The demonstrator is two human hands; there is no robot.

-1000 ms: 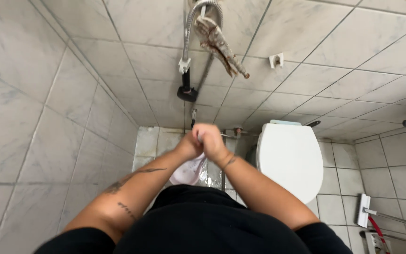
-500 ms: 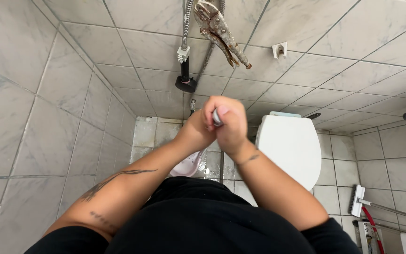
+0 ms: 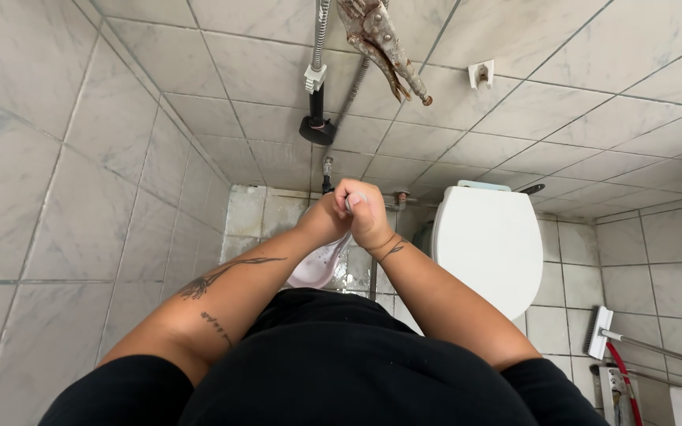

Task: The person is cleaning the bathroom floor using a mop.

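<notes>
My two hands meet in front of my chest, above the floor. My right hand (image 3: 371,211) is a closed fist around a small grey object (image 3: 350,203), of which only the tip shows. Pressed against that fist from the left is my left hand (image 3: 324,223), its fingers hidden behind the fist. A pale pink-white basin (image 3: 315,270) lies on the floor just below both hands. Rusty locking pliers (image 3: 380,41) hang clamped on a fitting high on the tiled wall, well above my hands.
A white toilet (image 3: 487,244) with its lid down stands to the right. A metal shower hose and black holder (image 3: 316,118) run down the wall. A white hook (image 3: 480,74) sits on the wall tiles. A white-headed brush (image 3: 600,331) and red items lie at the lower right.
My joined hands rose from near the basin, then settled slightly lower. The view has tilted down, so the pliers now sit at the frame's top edge.
</notes>
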